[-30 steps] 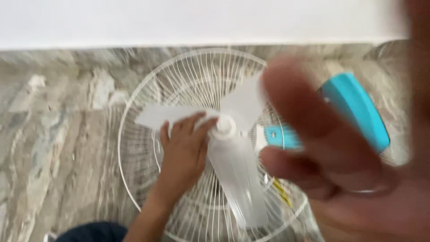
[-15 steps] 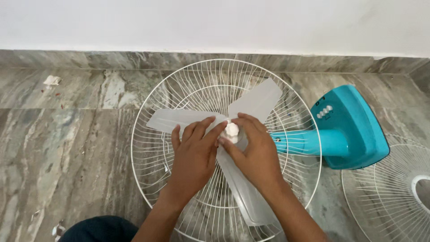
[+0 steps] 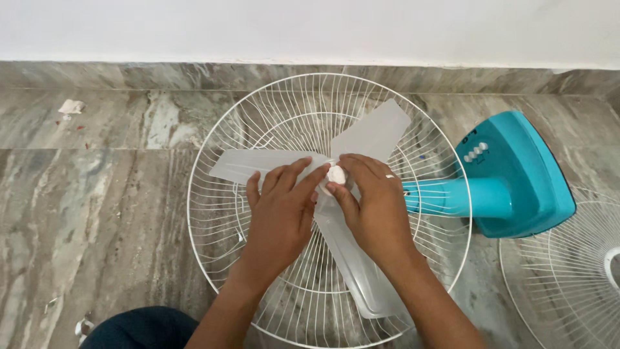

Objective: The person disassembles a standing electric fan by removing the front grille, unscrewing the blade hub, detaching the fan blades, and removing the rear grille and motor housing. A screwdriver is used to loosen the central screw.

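— Looking down at the fan, where does the white hub cap (image 3: 336, 174) lie from each hand?

— It sits at the centre of the translucent three-bladed rotor (image 3: 352, 252), between the two hands. The right hand (image 3: 374, 207) comes at it from the right and slightly below, thumb and forefinger closed around the cap. The left hand (image 3: 279, 213) comes from the left and below, spread flat on the blade root, its fingertips touching the hub beside the cap.

— Which hand is nearer?

— Both touch the hub, but only the right one pinches the cap; the left merely presses down, gripping nothing.

— And the cap's axis?

— It appears to point straight up toward the camera, since the fan lies on its back. The rear wire guard (image 3: 213, 245) rings the rotor, and the teal stand (image 3: 516, 178) stretches away to the right.

— What is underneath?

— A grey veined stone floor (image 3: 97, 220) that meets a white wall (image 3: 258, 26) at the top. A second wire guard (image 3: 568, 271) lies at the right edge, well apart from the hands, and a small scrap of litter (image 3: 70, 106) rests far left.
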